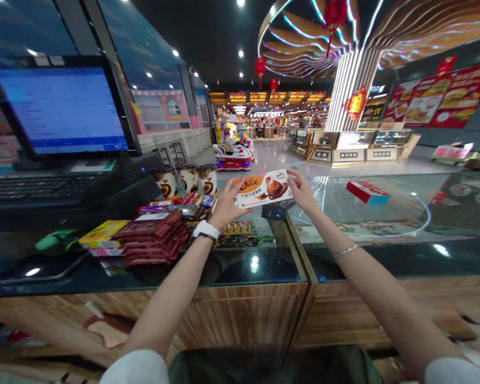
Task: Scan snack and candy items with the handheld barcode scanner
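Note:
Both my hands hold up a white and orange Dove chocolate box [263,189] above the glass counter, its printed front towards me. My left hand [229,204] grips the left end, with a white watch on that wrist. At the right end, the fingers of my right hand [301,191] close on the box's edge; a thin bangle circles that forearm. Under and left of the box lies a stack of dark red flat packets [154,234], with colourful snack bars [188,205] behind it. A small black device [274,211] stands just below the box.
A lit monitor [60,109] and black keyboard [44,186] stand at the left. Several cups [186,178] line the counter's back. A yellow box [106,233] is beside the stack. On the right glass lies a red and blue box [368,192].

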